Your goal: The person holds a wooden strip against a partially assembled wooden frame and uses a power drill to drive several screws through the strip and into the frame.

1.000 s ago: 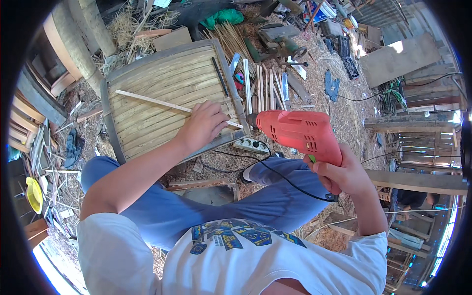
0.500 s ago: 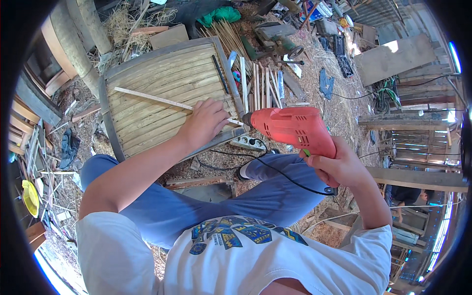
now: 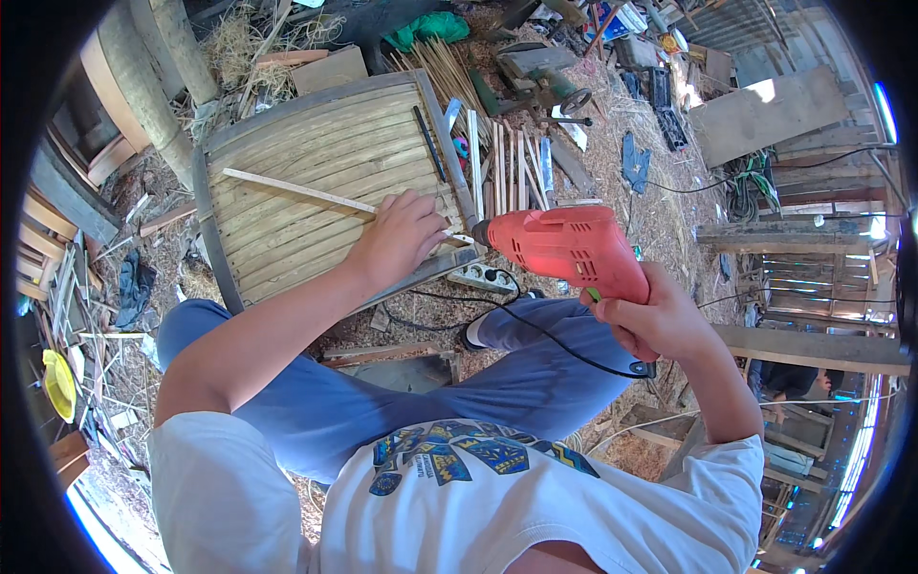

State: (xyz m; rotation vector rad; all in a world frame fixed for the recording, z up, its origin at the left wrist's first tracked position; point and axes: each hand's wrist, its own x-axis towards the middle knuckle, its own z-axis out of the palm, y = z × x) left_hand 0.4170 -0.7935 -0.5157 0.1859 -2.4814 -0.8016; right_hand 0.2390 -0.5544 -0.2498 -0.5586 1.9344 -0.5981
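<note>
My right hand [image 3: 643, 311] is wrapped round the handle of a red corded power drill [image 3: 564, 247], whose black chuck points left. The chuck meets the right end of a thin pale wooden strip [image 3: 296, 191]; the bit itself is too small to make out. Closed over the strip near that end is my left hand [image 3: 404, 234], steadying it against the slatted wooden tabletop [image 3: 287, 143]. The strip lies slantwise across the slats. A thin dark rod [image 3: 430, 143] rests near the tabletop's right edge. From the drill handle a black cord hangs down over my leg.
A white power strip [image 3: 481, 278] lies on the floor beside the table's near corner. Several wooden strips [image 3: 512, 167] lean right of the tabletop, with a metal vise [image 3: 555, 88] beyond. Wood shavings and scraps cover the ground. A yellow hard-hat-like object [image 3: 59, 386] lies far left.
The drill has shifted very slightly, its chuck staying at the strip's end, and the strip's right end looks tipped a little. My left hand keeps its place.
</note>
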